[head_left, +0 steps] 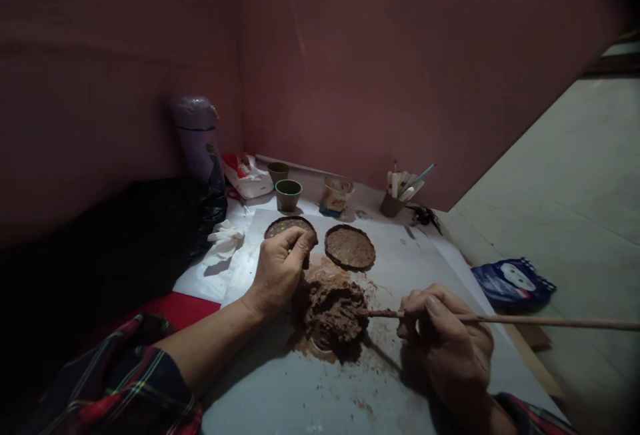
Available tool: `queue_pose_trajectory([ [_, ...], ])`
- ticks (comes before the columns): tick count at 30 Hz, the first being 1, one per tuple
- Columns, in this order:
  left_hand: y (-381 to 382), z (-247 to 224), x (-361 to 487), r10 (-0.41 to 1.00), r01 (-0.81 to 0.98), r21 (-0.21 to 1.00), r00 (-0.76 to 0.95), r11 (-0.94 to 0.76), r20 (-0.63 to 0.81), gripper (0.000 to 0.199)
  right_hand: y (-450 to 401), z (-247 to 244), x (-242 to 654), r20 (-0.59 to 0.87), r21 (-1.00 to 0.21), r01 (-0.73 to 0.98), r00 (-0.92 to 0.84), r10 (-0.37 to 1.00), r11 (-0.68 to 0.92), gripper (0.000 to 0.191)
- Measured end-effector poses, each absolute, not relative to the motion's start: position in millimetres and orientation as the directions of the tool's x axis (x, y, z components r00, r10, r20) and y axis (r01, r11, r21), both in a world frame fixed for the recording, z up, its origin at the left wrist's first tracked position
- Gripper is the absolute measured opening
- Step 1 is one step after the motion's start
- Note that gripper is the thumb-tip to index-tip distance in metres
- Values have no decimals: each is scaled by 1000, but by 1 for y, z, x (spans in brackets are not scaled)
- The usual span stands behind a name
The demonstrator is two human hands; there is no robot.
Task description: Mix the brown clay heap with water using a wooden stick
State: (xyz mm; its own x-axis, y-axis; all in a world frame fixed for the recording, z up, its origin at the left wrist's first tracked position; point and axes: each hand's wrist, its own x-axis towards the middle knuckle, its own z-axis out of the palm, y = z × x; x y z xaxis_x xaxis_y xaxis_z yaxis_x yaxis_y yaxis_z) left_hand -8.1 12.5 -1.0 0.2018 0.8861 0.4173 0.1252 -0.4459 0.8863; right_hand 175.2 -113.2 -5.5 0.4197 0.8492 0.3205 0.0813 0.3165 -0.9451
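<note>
A heap of wet brown clay-like material (pixel 336 315) sits mid-table on a white sheet, with smears and crumbs around it. My right hand (pixel 447 338) grips a long thin wooden stick (pixel 540 321), whose coated tip touches the heap's right side. My left hand (pixel 283 265) is closed, its thumb and fingers pinched at the heap's upper left; a brown lump shows at the fingertips. Behind it lies a round dark-rimmed disc (pixel 287 223) with coloured specks, partly hidden by the hand. A second round disc (pixel 349 247), filled with brown material, lies to its right.
Two small cups (pixel 288 195), a smeared plastic container (pixel 337 195) and a pot of markers (pixel 393 205) stand at the back. Crumpled white tissue (pixel 225 240), a black bag (pixel 125 241) and a purple bottle (pixel 200 148) are left. A blue packet (pixel 515 283) lies right.
</note>
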Motion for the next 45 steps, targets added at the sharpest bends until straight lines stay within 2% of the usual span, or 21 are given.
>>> queue_pose_trajectory([
  [4, 12, -1, -8, 889, 122, 889, 190, -442, 416, 29, -112, -8, 176, 337, -939, 79, 400, 852, 335, 32],
  [10, 13, -4, -8, 885, 118, 886, 193, -449, 423, 28, -109, -7, 171, 186, -981, 118, 323, 928, 155, 33],
  [15, 13, -3, -8, 884, 121, 884, 199, -452, 424, 29, -111, -6, 173, 321, -947, 107, 389, 864, 303, 35],
  [18, 13, -2, -8, 886, 128, 885, 203, -447, 418, 29, -110, -5, 168, 265, -964, 81, 412, 872, 254, 31],
  [21, 13, -2, -8, 883, 137, 881, 206, -452, 421, 28, -110, -4, 164, 167, -986, 72, 355, 920, 151, 33],
  [24, 13, -3, -9, 880, 138, 878, 210, -458, 426, 27, -109, -4, 167, 219, -975, 99, 333, 917, 197, 37],
  [28, 13, -3, -9, 877, 140, 875, 213, -464, 431, 28, -109, -4, 171, 313, -950, 120, 425, 849, 290, 36],
  [34, 14, -2, -8, 883, 155, 878, 215, -452, 417, 31, -107, -2, 166, 248, -969, 105, 436, 865, 225, 36],
  [38, 14, -2, -8, 887, 151, 882, 206, -447, 414, 30, -107, -6, 173, 282, -957, 60, 431, 857, 285, 35],
  [41, 14, -3, -8, 886, 146, 883, 212, -446, 413, 30, -107, -8, 174, 329, -931, 28, 493, 805, 364, 34],
  [45, 14, -3, -9, 881, 137, 880, 215, -455, 422, 29, -107, -5, 166, 226, -972, 42, 448, 865, 232, 33],
])
